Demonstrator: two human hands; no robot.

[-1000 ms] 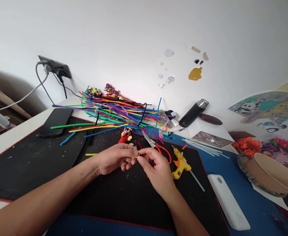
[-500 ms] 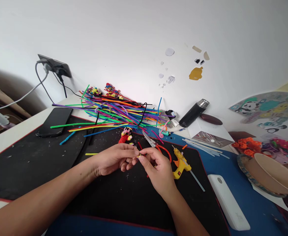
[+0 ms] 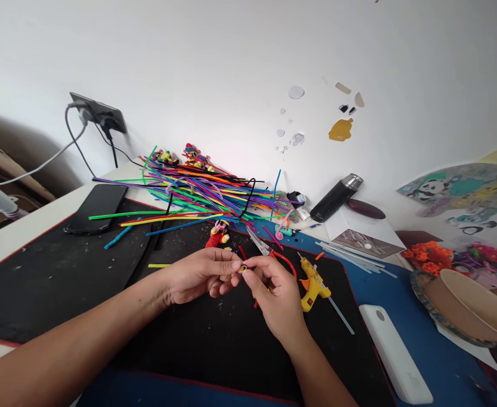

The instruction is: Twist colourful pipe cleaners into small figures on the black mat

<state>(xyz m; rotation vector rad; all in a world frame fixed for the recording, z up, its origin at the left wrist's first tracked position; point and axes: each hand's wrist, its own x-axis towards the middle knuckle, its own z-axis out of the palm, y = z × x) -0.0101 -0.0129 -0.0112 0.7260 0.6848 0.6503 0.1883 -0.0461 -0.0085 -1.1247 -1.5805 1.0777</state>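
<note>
Between the fingertips of both hands is a tiny yellow-and-black piece (image 3: pixel 243 269), curled like a ring; its material is too small to tell. My left hand (image 3: pixel 208 273) pinches it from the left with thumb and forefinger, the other fingers curled below. From the right, my right hand (image 3: pixel 276 291) pinches the same piece, thumb underneath and forefinger on top. Just beyond the hands lies a small red figure (image 3: pixel 216 235) with yellow and pink parts. Scissors (image 3: pixel 260 243) with red handles lie behind my right hand, which partly hides them.
Many coloured pipe cleaners (image 3: pixel 206 189) are heaped against the wall. A yellow glue gun (image 3: pixel 314 285) rests right of my hands on the black mat (image 3: pixel 180 345). Farther out are a phone (image 3: pixel 98 208), a black flask (image 3: pixel 336 198), glue sticks (image 3: pixel 354 255) and a white power bank (image 3: pixel 394 350).
The yellow-and-black piece shows more clearly between the fingertips, now with a ring-like opening. Both hands stay nearly in place; the whole view has shifted slightly.
</note>
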